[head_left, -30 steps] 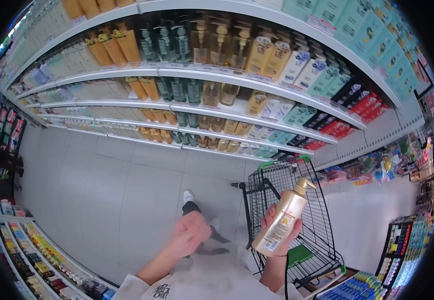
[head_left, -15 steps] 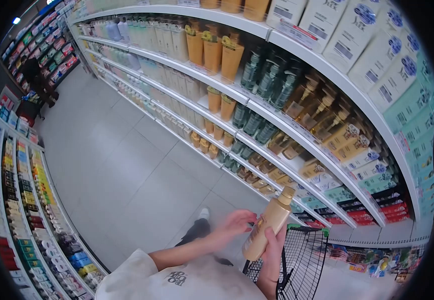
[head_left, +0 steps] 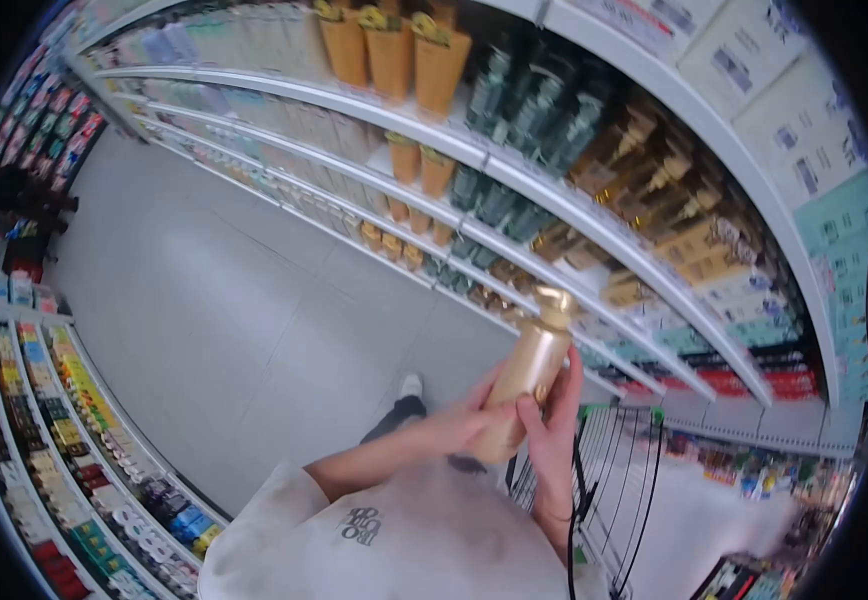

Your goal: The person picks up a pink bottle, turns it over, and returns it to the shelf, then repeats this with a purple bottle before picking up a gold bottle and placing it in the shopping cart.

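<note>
A gold pump bottle (head_left: 536,362) is held tilted in front of my chest, its pump head pointing up toward the shelves. My right hand (head_left: 558,408) is closed around the bottle's right side, the thumb pressed across its front. From the other side my left hand (head_left: 469,422), slightly blurred, grips the lower part of the bottle. Its fingers are partly hidden behind the bottle. Any label print is too blurred to read.
Shelves (head_left: 474,150) with orange, green and amber bottles and white boxes rise ahead and right. A black wire shopping cart (head_left: 614,450) stands beside my right arm. Another shelf of goods (head_left: 84,450) lines the left. Grey floor (head_left: 244,280) runs between; a dark-clothed person (head_left: 24,205) is far left.
The bottle has been raised and turned, so a different side faces me. My left hand, beside the bottle earlier, now grips its lower part. The view has shifted.
</note>
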Motion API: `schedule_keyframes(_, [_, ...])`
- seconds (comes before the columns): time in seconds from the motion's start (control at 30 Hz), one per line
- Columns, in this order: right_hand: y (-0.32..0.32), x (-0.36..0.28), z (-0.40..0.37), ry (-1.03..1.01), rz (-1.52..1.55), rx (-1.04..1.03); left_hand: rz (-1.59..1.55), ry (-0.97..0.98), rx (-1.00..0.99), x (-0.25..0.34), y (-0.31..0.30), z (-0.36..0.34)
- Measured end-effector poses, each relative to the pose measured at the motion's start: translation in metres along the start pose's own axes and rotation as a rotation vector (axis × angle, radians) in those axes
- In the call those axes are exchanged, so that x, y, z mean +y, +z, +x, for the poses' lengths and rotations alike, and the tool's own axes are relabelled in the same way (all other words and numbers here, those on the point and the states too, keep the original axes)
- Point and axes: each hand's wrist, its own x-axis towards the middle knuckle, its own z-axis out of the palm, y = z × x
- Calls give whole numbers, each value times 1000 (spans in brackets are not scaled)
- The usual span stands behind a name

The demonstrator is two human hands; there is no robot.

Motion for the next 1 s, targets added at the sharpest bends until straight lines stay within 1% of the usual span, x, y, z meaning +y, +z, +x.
schedule_keyframes(0.03, [1,-6,4,-2,-96,6,-178,-12,-37,0,-4,3])
schedule_keyframes(0.07, [4,-15,7,39,-91,38,-355,-29,-66,-2,-6,4])
schedule_keyframes(0.1, [5,-21,8,65,-134,36,-373,-88,-84,-5,-8,5])
schedule_keyframes(0.13, [4,-24,11,73,-177,28,-402,-97,-92,-5,-12,9])
schedule_keyframes(0.17, [2,-19,11,96,-183,66,-432,-102,-95,-6,-14,10])
schedule_keyframes(0.2, [-1,-12,12,17,-234,74,-435,-131,-117,-8,-19,13])
schedule_keyframes(0.23, [-4,-9,11,-68,-286,74,-434,-182,-181,-11,-24,17])
schedule_keyframes(0.27, [-7,-11,8,-64,-290,97,-430,-229,-244,-12,-27,20])
schedule_keyframes(0.3, [-11,-15,4,5,-272,114,-424,-242,-262,-11,-26,25])
schedule_keyframes(0.33, [-15,-20,0,74,-253,130,-479,-234,-336,-10,-23,29])
schedule_keyframes(0.37, [-18,-23,-4,73,-256,150,-534,-226,-409,-10,-19,34])
schedule_keyframes(0.4, [-22,-26,-7,60,-219,171,-532,-235,-425,-8,-15,39])
schedule_keyframes(0.47, [-32,-29,-15,48,-186,199,-467,-207,-549,-4,-4,45])
schedule_keyframes(0.5, [-38,-30,-18,31,-171,198,-465,-210,-559,3,6,46])
schedule_keyframes(0.57, [-51,-33,-24,5,-156,209,-290,-117,-522,16,27,47])
schedule_keyframes(0.6, [-60,-34,-27,-58,-250,203,-284,-122,-533,5,28,50])
schedule_keyframes(0.63, [-67,-34,-30,-120,-343,196,-326,-150,-578,-8,28,54])
schedule_keyframes(0.67, [-74,-33,-33,-122,-342,207,-369,-179,-620,-17,30,56])
schedule_keyframes(0.8, [-91,-28,-46,-160,-273,220,-385,-220,-654,-30,45,55])
schedule_keyframes(0.87, [-98,-26,-53,-154,-252,253,-349,-302,-610,-36,43,49])
schedule_keyframes(0.93, [-105,-24,-59,-197,-195,220,-362,-351,-637,-44,44,49])
schedule_keyframes(1.0, [-111,-25,-66,-169,-162,235,-368,-394,-653,-50,49,49])
